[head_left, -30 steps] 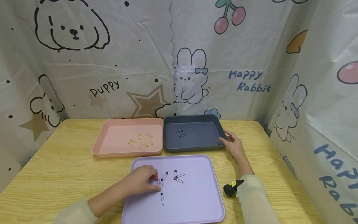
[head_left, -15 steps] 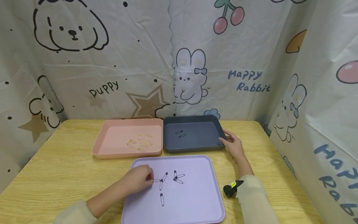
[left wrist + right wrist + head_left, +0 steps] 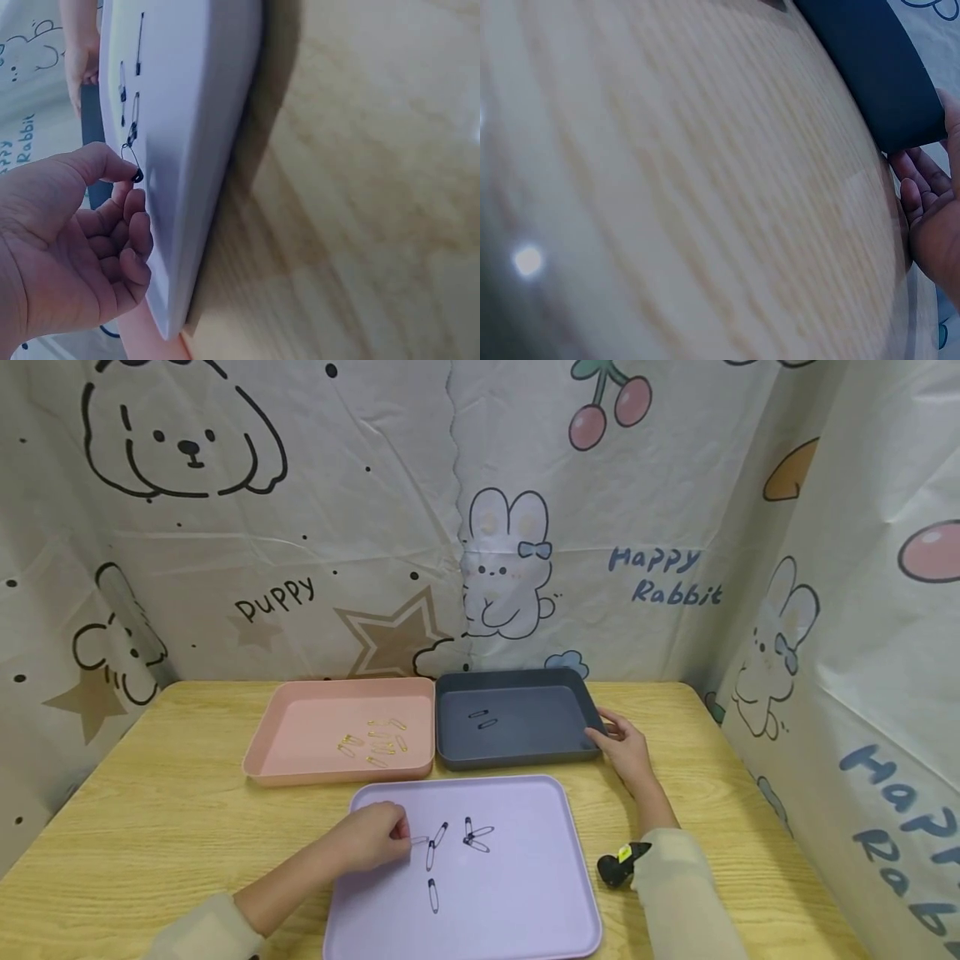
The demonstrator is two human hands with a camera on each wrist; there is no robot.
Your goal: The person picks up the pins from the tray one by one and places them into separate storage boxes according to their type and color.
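Note:
My left hand (image 3: 378, 837) pinches a black safety pin (image 3: 420, 840) between thumb and index finger, over the left part of the lilac tray (image 3: 517, 902). In the left wrist view, the dark end of that pin (image 3: 138, 175) sits at the fingertips, and its other end overlaps a neighbouring pin. Other black safety pins lie on the lilac tray: a single one (image 3: 433, 896) nearest the front, two by the left hand, and a small cluster (image 3: 477, 837) right of them. My right hand (image 3: 630, 756) grips the right rim of the dark grey tray (image 3: 540, 727), thumb over the edge.
The pink tray (image 3: 300, 727), holding several gold safety pins (image 3: 382, 747), stands left of the dark tray, side by side. Two black safety pins (image 3: 487, 724) lie in the dark tray. A black device (image 3: 617, 870) is at the right wrist. Printed cloth (image 3: 360, 510) hangs behind the table.
The left hand has taken hold of a black safety pin and drawn it slightly left, turning it sideways. The right hand stays at the dark tray's rim.

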